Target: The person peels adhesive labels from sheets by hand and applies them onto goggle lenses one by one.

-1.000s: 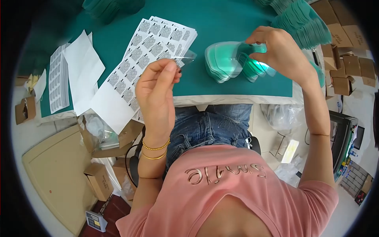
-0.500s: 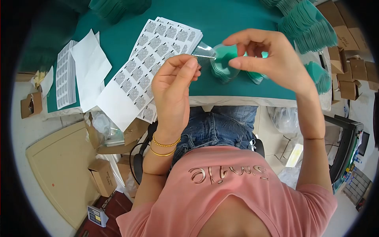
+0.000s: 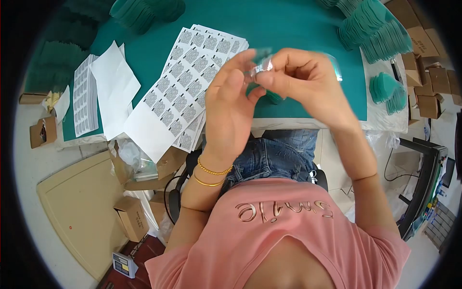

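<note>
A small, shiny piece of clear plastic film is held up between my two hands above the table. My left hand, with gold bracelets on its wrist, has its thumb and curled fingers around the film's left side. On the right side, the thumb and forefinger of my right hand pinch the film. Below the hands, a stack of green translucent pieces is mostly covered by them. Sheets of printed labels lie fanned out just left of my left hand.
On the green table, more green stacks stand at the far right, with smaller green pieces near the right edge. Blank white paper and another label stack lie at left. Cardboard boxes stand on the floor.
My right hand has moved left from the green stack to the film and now pinches it. My left hand has shifted slightly right, and the film looks bent between the hands.
</note>
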Motion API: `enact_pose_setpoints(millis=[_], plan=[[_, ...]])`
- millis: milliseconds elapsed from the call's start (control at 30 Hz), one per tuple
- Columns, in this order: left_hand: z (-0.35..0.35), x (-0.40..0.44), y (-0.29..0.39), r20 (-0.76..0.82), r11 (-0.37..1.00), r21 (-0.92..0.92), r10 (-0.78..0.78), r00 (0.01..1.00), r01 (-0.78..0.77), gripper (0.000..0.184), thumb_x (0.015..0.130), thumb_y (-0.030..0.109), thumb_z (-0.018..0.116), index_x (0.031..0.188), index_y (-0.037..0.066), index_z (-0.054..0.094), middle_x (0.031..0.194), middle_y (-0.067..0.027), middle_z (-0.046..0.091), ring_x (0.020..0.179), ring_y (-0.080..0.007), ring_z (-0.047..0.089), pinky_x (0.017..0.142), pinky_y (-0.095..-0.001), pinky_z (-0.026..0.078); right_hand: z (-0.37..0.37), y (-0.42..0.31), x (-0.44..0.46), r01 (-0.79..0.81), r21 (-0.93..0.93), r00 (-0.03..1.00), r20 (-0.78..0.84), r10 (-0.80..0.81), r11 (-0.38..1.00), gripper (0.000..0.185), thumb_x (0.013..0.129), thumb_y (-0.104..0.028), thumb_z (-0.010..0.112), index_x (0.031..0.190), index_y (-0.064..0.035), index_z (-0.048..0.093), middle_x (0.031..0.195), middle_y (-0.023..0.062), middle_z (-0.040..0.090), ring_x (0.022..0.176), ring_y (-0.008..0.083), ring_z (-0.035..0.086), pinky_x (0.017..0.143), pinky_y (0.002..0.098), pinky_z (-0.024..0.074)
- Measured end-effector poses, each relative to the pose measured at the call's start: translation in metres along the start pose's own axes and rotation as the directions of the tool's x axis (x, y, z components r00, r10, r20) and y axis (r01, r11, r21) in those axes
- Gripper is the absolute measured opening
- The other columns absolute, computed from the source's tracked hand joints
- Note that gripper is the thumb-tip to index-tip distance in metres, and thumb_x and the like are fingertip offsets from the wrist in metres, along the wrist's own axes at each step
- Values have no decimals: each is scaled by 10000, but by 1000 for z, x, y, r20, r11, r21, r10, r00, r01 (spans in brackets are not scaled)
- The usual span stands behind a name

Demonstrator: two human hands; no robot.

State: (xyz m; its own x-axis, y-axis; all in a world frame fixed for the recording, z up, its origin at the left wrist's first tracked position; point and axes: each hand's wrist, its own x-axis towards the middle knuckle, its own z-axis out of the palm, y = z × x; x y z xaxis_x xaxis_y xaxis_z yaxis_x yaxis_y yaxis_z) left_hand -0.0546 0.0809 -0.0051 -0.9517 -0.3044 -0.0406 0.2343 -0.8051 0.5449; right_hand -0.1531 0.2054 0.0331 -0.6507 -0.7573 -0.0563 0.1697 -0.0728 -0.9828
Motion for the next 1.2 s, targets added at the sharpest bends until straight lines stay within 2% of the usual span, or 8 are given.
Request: enact_pose_setpoints(millis=[167, 233, 600, 767, 833, 933, 1100, 1200], plan=[[-3, 4, 3, 85, 979, 204, -41, 996, 23, 264, 933, 134, 627, 1143, -26, 620, 982, -56, 656, 900, -116, 601, 830, -264, 464, -20, -15, 2, -73, -344, 960, 230, 159, 936, 127, 852, -114, 708, 842, 11, 688, 730, -19, 626, 660, 16, 508, 574, 196, 404], [-5, 4, 0, -34, 970, 242, 9, 999, -1, 201, 910, 82, 648, 1082, -22, 641, 937, -54, 665, 854, -113, 615, 816, -251, 477, -20, -14, 0, -65, -328, 970, 200, 136, 943, 130, 852, -118, 710, 845, 10, 689, 730, -20, 623, 657, 16, 504, 573, 197, 403], [0, 9, -8, -23, 986, 103, 135, 991, -132, 201, 884, 0, 652, 1080, 10, 612, 976, -65, 661, 893, -117, 619, 828, -264, 502, -21, -6, -6, -45, -165, 999, 15, 48, 985, 153, 876, -135, 699, 903, 16, 690, 761, -24, 635, 696, 16, 529, 611, 181, 427], [4, 12, -11, -96, 966, 220, 158, 983, -134, 219, 879, -1, 655, 1093, 1, 607, 988, -64, 653, 894, -107, 606, 825, -251, 490, -58, -24, 9, 63, -467, 998, 17, -63, 882, 202, 894, -189, 689, 927, 10, 698, 759, -43, 620, 693, 1, 515, 572, 184, 405], [-2, 15, -14, -101, 902, 370, 278, 955, -223, 221, 877, -4, 654, 1093, -12, 605, 985, -61, 646, 887, -99, 592, 809, -237, 477, -80, -34, 19, -17, -692, 1000, -30, -5, 721, 250, 894, -257, 679, 868, -9, 701, 682, -61, 535, 622, 10, 445, 523, 206, 353], [-3, 19, -20, -98, 861, 444, 323, 941, -249, 199, 877, -15, 641, 1072, -24, 604, 984, -61, 640, 875, -91, 581, 794, -222, 466, -83, -38, 24, 67, -758, 998, 62, -32, 649, 214, 919, -219, 665, 902, -6, 677, 740, -65, 566, 670, 1, 475, 568, 182, 361], [0, 23, -27, 9, 715, 631, 380, 925, -300, 142, 875, -21, 621, 1017, -23, 625, 982, -59, 642, 862, -92, 586, 769, -224, 474, -89, -28, 23, -85, -711, 984, 49, 169, 698, 269, 860, -244, 683, 868, 24, 700, 642, -7, 538, 597, 70, 475, 526, 254, 389], [0, 27, -30, 197, 414, 854, 299, 934, -313, 137, 848, -32, 585, 948, 15, 666, 966, -71, 670, 859, -156, 618, 767, -273, 490, -111, -24, 18, -170, -821, 965, -27, 260, 545, 207, 885, -190, 665, 830, 9, 686, 664, -57, 547, 608, 24, 443, 516, 227, 349]])
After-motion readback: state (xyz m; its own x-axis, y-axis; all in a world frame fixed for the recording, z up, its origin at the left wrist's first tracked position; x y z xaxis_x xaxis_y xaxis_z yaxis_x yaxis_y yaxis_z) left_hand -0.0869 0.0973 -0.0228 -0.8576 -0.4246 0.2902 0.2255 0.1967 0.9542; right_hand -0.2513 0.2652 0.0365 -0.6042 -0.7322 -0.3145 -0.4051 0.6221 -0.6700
